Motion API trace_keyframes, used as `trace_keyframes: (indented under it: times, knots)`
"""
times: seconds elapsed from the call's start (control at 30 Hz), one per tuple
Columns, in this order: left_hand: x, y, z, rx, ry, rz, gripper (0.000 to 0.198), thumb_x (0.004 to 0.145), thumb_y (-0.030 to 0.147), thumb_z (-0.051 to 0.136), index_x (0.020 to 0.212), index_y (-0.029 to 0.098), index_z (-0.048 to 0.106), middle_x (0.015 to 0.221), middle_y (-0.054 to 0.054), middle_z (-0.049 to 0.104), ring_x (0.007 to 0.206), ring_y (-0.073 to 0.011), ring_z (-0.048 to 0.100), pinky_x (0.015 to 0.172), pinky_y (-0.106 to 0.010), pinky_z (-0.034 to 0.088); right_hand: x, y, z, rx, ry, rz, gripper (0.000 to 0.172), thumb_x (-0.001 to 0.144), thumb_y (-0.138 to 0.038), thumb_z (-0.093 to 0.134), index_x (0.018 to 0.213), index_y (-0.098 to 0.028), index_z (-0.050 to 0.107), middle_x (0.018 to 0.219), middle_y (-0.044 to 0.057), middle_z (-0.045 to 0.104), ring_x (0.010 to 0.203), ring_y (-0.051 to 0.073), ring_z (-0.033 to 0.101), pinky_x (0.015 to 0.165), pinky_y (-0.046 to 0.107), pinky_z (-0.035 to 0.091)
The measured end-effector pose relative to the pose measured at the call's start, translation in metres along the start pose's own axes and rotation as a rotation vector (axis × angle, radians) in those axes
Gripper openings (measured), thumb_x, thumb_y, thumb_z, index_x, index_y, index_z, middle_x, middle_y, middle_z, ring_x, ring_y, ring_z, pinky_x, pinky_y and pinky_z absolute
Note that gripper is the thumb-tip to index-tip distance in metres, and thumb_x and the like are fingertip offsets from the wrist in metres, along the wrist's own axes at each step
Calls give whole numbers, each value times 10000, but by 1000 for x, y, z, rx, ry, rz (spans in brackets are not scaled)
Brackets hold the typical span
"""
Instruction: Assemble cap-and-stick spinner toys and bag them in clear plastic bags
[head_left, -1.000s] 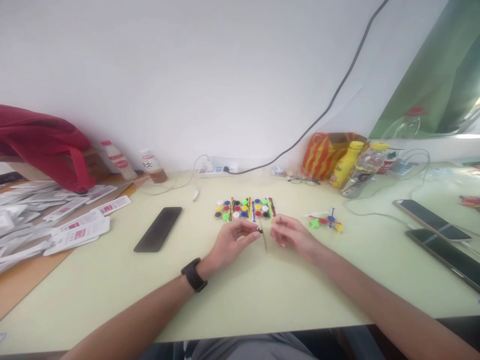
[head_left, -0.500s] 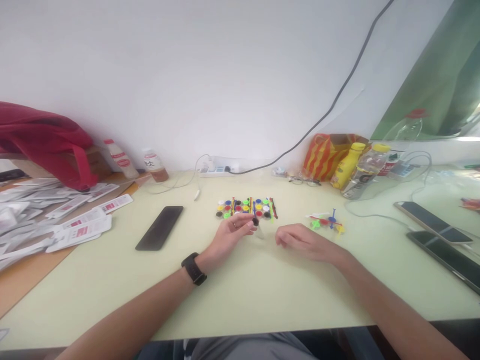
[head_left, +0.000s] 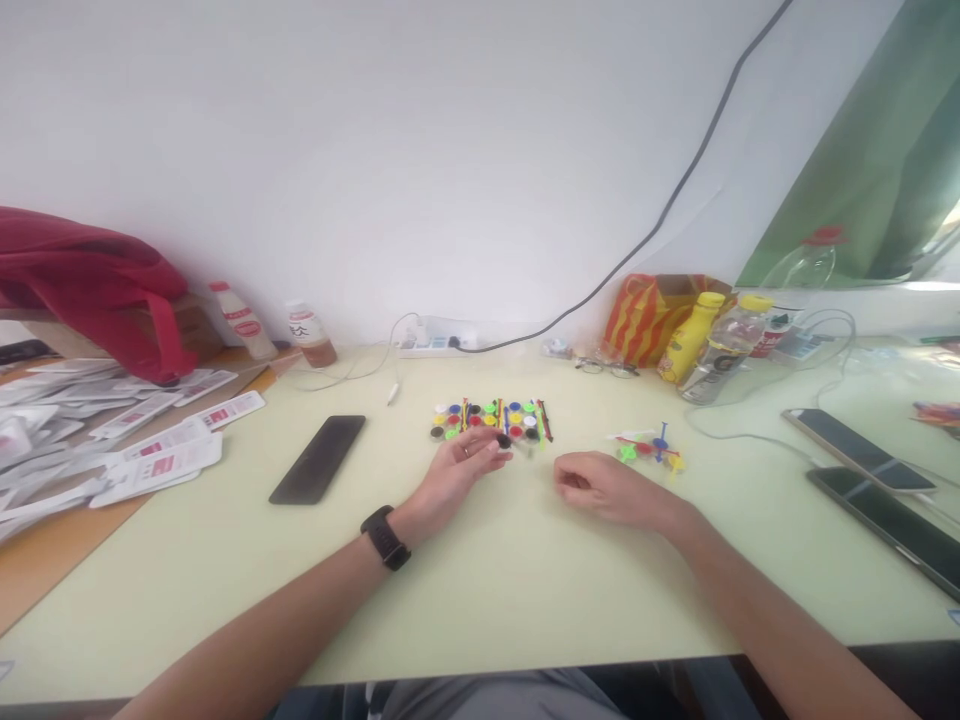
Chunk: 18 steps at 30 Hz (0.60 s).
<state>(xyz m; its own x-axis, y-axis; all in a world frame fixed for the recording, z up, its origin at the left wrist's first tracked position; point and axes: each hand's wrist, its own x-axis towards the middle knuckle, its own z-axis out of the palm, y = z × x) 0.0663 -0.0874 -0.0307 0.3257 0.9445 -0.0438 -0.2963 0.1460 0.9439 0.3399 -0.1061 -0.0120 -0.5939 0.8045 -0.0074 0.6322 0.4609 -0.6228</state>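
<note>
My left hand [head_left: 463, 468], with a black watch [head_left: 385, 538] on the wrist, pinches a small piece with a round black top [head_left: 503, 441] between thumb and fingers. A pale, see-through part seems to stick out beside it, too blurred to name. Beyond that hand lie rows of small round coloured pieces [head_left: 515, 420], with thin coloured sticks [head_left: 546, 420] between and beside them. My right hand [head_left: 609, 487] rests on the table with its fingers curled in; whatever they may hold is hidden. Right behind it is a loose group of coloured plastic pieces [head_left: 646, 450].
A black phone [head_left: 319, 460] lies left, more phones [head_left: 874, 530] with cables right. White packets [head_left: 161, 455] and a red bag [head_left: 82, 285] are far left. Bottles [head_left: 724, 350], a striped bag [head_left: 637, 315], glasses [head_left: 606, 367] and a power strip [head_left: 435, 342] line the back.
The black-topped piece in my left hand has turned and shifted slightly left. My right hand stays curled, almost in place.
</note>
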Motion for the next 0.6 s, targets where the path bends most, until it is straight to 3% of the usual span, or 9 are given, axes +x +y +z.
trace_keyframes:
  times: [0.1,0.43,0.6]
  knots:
    - [0,-1,0,4,0,1,367,841,363,854,1142,189,737,1116,-77,757,1061,-251,741,1097,-440,489,1,-3,3,-65,50,23,120,891,-173,516,777,-207,514,779,-13,603,706,154,523,646,274,342]
    - [-1,3,2,36,17,-20,379,803,382,879,1107,197,747,1041,-64,761,995,-226,741,1045,-425,515,4,-2,8,-71,93,33,137,901,-187,530,767,-211,518,740,-19,591,665,147,511,608,264,330]
    - [-1,2,2,83,51,-14,346,781,385,893,1009,170,746,949,-60,761,887,-175,712,947,-356,539,5,0,9,-72,100,33,148,900,-192,544,756,-209,511,736,-22,591,664,144,512,609,264,332]
